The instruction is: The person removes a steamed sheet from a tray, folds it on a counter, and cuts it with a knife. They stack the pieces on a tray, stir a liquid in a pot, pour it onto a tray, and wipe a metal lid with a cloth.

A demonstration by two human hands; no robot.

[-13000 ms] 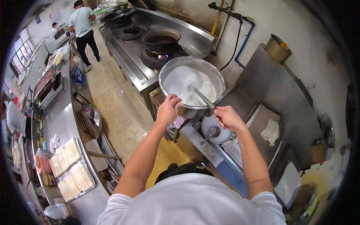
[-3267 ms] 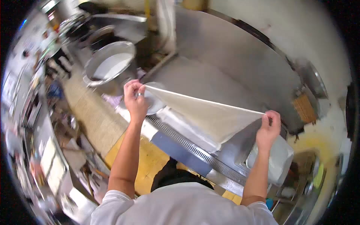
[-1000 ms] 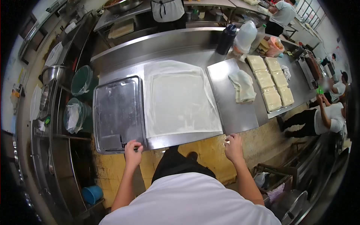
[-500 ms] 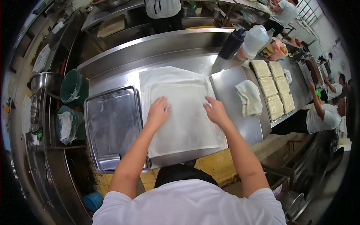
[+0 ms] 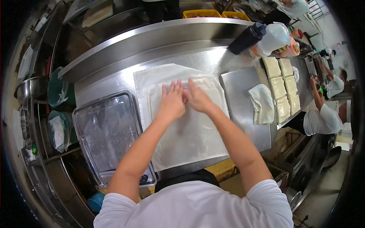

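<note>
A thin white cloth (image 5: 190,136) lies spread over the steel counter, a flat rectangular outline showing through it. My left hand (image 5: 173,102) rests on its upper part, palm down with the fingers stretched forward. Close beside it is my right hand (image 5: 199,99), extended over the same part of the cloth, its inner fingers partly hidden near the left hand. The two hands meet or overlap at the middle. A metal tray (image 5: 108,133) with a wet, whitish film stands left of the cloth.
A steel lid or sheet (image 5: 241,81) lies to the right, with a folded white towel (image 5: 262,104) on it. Beyond is a tray of pale square blocks (image 5: 277,88). A dark bottle (image 5: 248,38) and a plastic jug (image 5: 274,37) stand behind; co-workers are at far right.
Both hands have moved inward and forward, from apart at the cloth's sides to together at its upper middle. The view has shifted slightly.
</note>
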